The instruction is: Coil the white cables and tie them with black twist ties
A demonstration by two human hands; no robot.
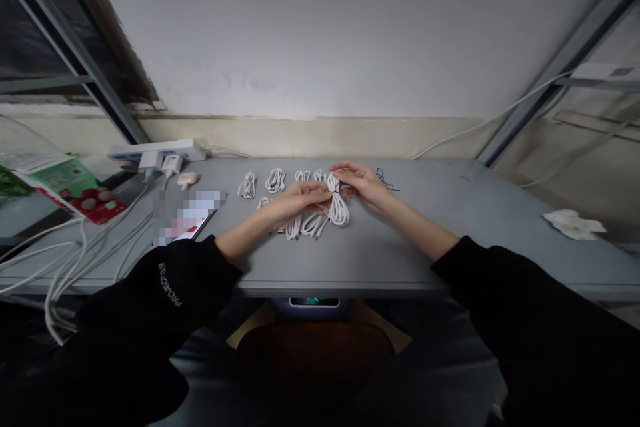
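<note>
Between my two hands, a little above the grey table (pixel 400 240), is a white cable bundle (pixel 340 211) with a dark tie around its middle. My left hand (pixel 303 200) pinches it from the left side. From the right, my right hand (pixel 359 181) has its fingers closed around the bundle's upper part near the tie. Several coiled white cables lie on the table behind and to the left, among them one coil (pixel 275 180) at the back and another (pixel 247 185) farther left. A few dark ties (pixel 385 180) lie just beyond my right hand.
At the left are a power strip (pixel 185 149) with plugged-in chargers, a pale pink charger (pixel 187 179), a booklet (pixel 200 213), a green-and-red package (pixel 75 190) and loose white cables (pixel 65 273). A crumpled tissue (pixel 574 224) lies far right. Metal posts flank the table, with a wall behind.
</note>
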